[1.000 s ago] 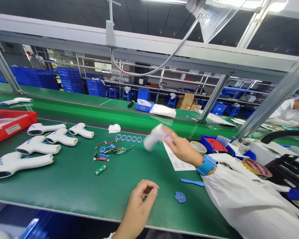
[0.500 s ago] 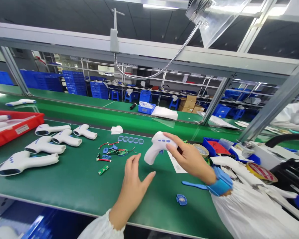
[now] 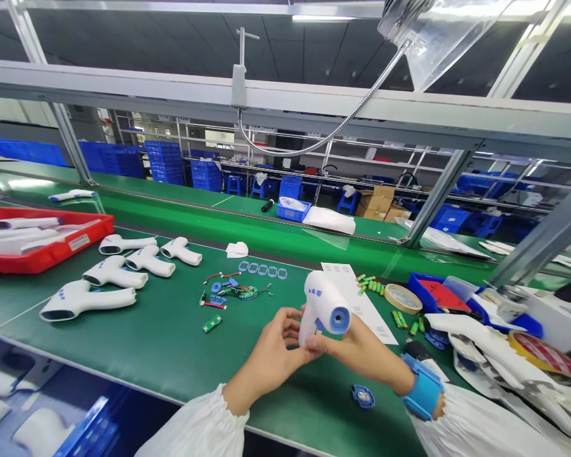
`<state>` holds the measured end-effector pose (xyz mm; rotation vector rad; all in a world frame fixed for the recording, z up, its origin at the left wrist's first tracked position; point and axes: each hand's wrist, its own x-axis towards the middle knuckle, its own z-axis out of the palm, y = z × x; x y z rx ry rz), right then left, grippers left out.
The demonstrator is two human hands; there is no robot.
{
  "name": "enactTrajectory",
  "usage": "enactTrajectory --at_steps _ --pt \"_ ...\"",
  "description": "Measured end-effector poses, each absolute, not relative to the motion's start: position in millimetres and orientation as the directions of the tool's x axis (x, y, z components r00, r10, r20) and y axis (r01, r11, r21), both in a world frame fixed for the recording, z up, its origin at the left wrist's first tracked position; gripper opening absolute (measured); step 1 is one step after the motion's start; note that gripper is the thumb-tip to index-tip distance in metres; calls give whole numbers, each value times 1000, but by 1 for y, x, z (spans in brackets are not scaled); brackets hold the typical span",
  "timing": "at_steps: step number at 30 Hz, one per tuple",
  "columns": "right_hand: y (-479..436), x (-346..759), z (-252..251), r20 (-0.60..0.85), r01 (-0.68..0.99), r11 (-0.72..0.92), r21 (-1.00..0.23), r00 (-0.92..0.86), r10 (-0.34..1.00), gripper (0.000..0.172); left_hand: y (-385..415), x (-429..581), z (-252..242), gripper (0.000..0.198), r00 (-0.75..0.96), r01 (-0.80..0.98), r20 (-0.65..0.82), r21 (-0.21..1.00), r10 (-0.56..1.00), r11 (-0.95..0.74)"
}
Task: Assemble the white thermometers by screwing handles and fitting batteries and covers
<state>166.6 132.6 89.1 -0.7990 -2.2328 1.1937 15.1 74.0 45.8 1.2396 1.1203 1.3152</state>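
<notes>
A white infrared thermometer (image 3: 320,304) is gripped between 2 closed hands, the left hand (image 3: 273,346) and right hand (image 3: 356,349), its blue-ringed nozzle (image 3: 340,319) being turned upward for viewing.

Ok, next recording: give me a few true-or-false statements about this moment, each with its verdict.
1. The left hand and the right hand both hold a white thermometer body. True.
2. A blue wrist strap is on the left wrist. False: it is on the right wrist.
3. The red tray is at the right end of the bench. False: it is at the far left of the view.
4. Green batteries lie beside a printed sheet. True.
</notes>
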Motion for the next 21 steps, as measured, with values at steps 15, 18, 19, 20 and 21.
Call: enactTrajectory --at_steps 15,18,19,20,21 --pt "139 166 84 40 432 513 -742 -735 677 33 77 -3 38 36 190 106 46 992 981 -67" --pt "141 176 99 20 382 535 -753 -800 600 49 78 -6 33 42 64 204 88 974 994 -99" --pt "141 181 104 25 369 531 -763 -804 594 61 79 -7 32 42 5 251 110 962 994 -108" --pt "141 186 109 32 367 519 -772 -793 608 73 79 -8 31 41 -54 301 136 947 989 -113" --pt "139 190 114 37 384 502 -775 -766 642 80 80 -9 29 40 -107 351 162 929 981 -115"
